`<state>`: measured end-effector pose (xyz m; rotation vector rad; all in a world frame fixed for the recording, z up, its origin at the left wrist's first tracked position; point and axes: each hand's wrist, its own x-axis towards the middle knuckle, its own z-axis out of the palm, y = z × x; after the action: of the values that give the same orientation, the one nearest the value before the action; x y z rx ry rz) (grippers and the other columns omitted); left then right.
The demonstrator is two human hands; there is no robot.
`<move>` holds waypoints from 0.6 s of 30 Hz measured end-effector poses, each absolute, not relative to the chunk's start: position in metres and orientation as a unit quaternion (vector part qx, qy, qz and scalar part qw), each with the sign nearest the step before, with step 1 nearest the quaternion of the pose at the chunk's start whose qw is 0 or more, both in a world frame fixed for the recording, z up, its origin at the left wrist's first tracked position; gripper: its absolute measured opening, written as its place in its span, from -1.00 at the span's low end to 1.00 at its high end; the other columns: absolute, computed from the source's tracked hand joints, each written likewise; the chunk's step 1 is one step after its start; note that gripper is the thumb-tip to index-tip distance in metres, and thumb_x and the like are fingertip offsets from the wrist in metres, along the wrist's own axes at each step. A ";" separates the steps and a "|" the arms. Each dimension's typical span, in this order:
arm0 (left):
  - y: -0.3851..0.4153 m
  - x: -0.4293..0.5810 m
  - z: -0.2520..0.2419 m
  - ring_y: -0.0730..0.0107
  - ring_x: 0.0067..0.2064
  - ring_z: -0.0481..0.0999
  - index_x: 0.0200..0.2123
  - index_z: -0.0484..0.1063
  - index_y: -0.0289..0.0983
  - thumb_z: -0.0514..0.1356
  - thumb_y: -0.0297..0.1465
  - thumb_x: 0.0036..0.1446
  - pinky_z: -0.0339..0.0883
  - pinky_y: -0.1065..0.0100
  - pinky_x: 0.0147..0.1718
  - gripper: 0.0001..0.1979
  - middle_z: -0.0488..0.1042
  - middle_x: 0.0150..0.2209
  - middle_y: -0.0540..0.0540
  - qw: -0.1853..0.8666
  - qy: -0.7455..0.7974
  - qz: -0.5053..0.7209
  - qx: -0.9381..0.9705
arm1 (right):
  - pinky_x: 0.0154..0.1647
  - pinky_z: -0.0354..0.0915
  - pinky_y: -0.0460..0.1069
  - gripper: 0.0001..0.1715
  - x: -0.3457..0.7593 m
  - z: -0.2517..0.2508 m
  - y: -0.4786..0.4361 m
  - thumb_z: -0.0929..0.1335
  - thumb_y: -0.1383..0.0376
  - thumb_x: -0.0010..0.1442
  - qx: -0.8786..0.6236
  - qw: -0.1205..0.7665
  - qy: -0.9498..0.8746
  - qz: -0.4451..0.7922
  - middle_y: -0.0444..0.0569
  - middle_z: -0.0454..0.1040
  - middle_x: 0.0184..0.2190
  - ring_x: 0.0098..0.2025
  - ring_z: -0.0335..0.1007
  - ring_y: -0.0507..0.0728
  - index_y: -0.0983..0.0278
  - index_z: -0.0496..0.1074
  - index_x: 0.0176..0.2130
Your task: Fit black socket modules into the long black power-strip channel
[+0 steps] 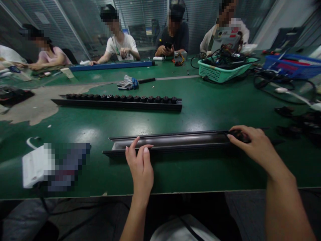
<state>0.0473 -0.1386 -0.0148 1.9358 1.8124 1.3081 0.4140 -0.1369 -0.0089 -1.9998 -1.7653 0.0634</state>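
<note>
A long black channel [185,140] with a shiny inner floor lies open side up on the table in front of me. Near its left end, my left hand [140,160] grips the near wall, thumb outside and fingers reaching over the edge. My right hand [253,142] curls around a dark round-looking part [239,135] at the channel's right end. The fingers partly cover that part, so its exact kind is hidden. Farther back, a second black channel [117,105] holds a row of several black socket-like modules [136,98].
Loose black parts [306,122] and cables lie at the right. Behind are a green basket [218,72] of cables, a blue basket [296,67], a glove [127,82] and a long blue bar [112,66]. A white device [32,167] sits front left. Several people sit across the table.
</note>
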 end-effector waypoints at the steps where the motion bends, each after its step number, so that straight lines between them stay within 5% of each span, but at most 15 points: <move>1: -0.139 0.047 -0.015 0.28 0.32 0.14 -0.15 0.50 -0.19 -0.13 -0.30 0.38 -0.31 0.00 0.38 -0.61 0.26 0.23 -0.11 0.092 0.610 0.440 0.652 | -0.09 0.18 0.11 -0.58 0.415 -0.007 -0.138 0.29 -0.03 0.15 -0.735 0.231 -0.637 0.028 0.04 0.48 -0.22 -0.15 0.28 0.26 0.16 0.45 -0.13; 18: -0.137 0.047 -0.016 0.26 0.32 0.15 -0.15 0.50 -0.19 -0.12 -0.30 0.38 -0.29 -0.01 0.37 -0.61 0.26 0.24 -0.12 0.088 0.611 0.443 0.650 | -0.17 0.24 0.08 -0.52 0.437 -0.006 -0.142 0.34 -0.03 0.06 -0.792 0.247 -0.555 0.057 0.03 0.48 -0.24 -0.21 0.38 0.24 0.16 0.42 -0.10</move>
<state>0.0473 -0.1372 -0.0164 1.9344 1.8200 1.3174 0.4367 -0.1421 -0.0061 -2.1599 -1.5131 0.1561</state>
